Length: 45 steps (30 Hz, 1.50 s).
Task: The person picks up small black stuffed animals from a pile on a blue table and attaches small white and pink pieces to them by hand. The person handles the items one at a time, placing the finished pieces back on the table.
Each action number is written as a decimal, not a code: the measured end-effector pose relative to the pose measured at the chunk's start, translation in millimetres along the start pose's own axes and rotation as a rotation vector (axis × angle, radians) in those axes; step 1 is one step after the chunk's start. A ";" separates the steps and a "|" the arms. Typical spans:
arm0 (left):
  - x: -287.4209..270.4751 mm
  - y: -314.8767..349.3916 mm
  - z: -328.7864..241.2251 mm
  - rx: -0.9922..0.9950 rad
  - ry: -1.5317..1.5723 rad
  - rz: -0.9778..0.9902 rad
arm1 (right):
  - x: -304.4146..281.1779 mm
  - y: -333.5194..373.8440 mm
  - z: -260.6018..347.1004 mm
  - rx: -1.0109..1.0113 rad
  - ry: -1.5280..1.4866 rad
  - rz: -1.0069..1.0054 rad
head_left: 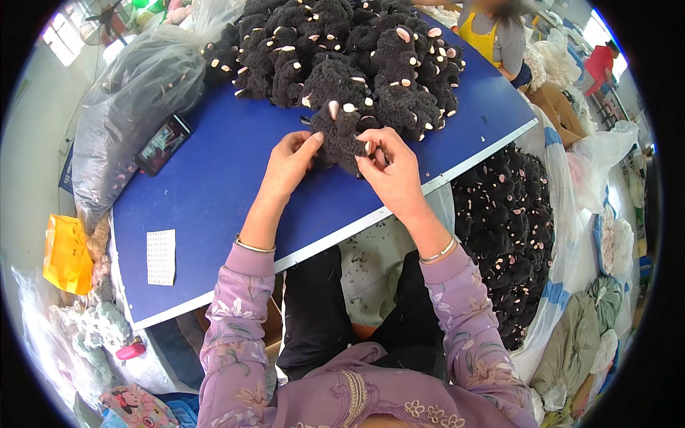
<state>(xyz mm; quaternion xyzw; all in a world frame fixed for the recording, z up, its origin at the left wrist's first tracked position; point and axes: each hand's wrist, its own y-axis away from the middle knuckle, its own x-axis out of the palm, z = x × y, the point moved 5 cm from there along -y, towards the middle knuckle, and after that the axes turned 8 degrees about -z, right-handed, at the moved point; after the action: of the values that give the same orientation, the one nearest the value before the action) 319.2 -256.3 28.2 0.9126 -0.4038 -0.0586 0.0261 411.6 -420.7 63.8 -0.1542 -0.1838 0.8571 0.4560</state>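
A fluffy black plush toy [338, 146] with small pale pink parts is between my two hands, just above the blue table. My left hand [291, 162] pinches its left side between thumb and fingers. On the opposite side my right hand [390, 165] is closed, its thumb and forefinger pressed at the toy's edge beside a pale part. Something small and dark shows inside the curled right fingers, too hidden to name. Right behind the held toy rises a heap of similar black plush toys [285, 53], touching or nearly touching it.
The blue table [214, 207] has a pale edge strip. A phone [163, 145] leans against a clear plastic bag [135, 93] at left; a white printed card [161, 257] lies nearer. More black toys [503, 235] fill a large sack at right. Two other people are at the far right.
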 end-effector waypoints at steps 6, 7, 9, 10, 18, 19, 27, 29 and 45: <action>17.6 16.1 -3.1 -0.103 0.260 0.231 | 7.7 2.3 6.3 -0.184 0.169 0.094; 17.0 12.6 1.6 -0.127 0.292 0.191 | 10.1 3.4 10.5 -0.197 0.199 0.132; 17.5 11.9 3.9 -0.170 0.292 0.164 | 15.2 7.4 16.1 -0.194 0.244 0.207; 17.6 11.8 5.3 -0.191 0.291 0.151 | 17.5 8.8 15.8 -0.202 0.245 0.229; 9.4 10.9 -12.1 0.034 0.696 -0.042 | 12.4 8.5 -3.9 -0.099 -0.002 0.003; 9.2 9.9 -11.0 0.053 0.720 -0.038 | 10.5 8.2 -4.8 -0.104 0.018 0.000; 9.6 2.6 10.8 0.165 0.683 -0.154 | 31.3 16.7 12.3 -0.096 0.051 -0.014; 9.9 0.0 16.2 0.195 0.631 -0.218 | 31.8 15.6 8.3 -0.088 0.126 -0.013; 25.0 3.5 15.2 0.191 0.547 -0.092 | 33.2 16.4 -11.3 0.066 0.013 0.025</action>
<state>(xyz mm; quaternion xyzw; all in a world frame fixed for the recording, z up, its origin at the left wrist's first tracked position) 331.3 -277.2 11.3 0.9102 -0.3438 0.2265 0.0454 386.8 -399.4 43.1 -0.1470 -0.1503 0.8673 0.4511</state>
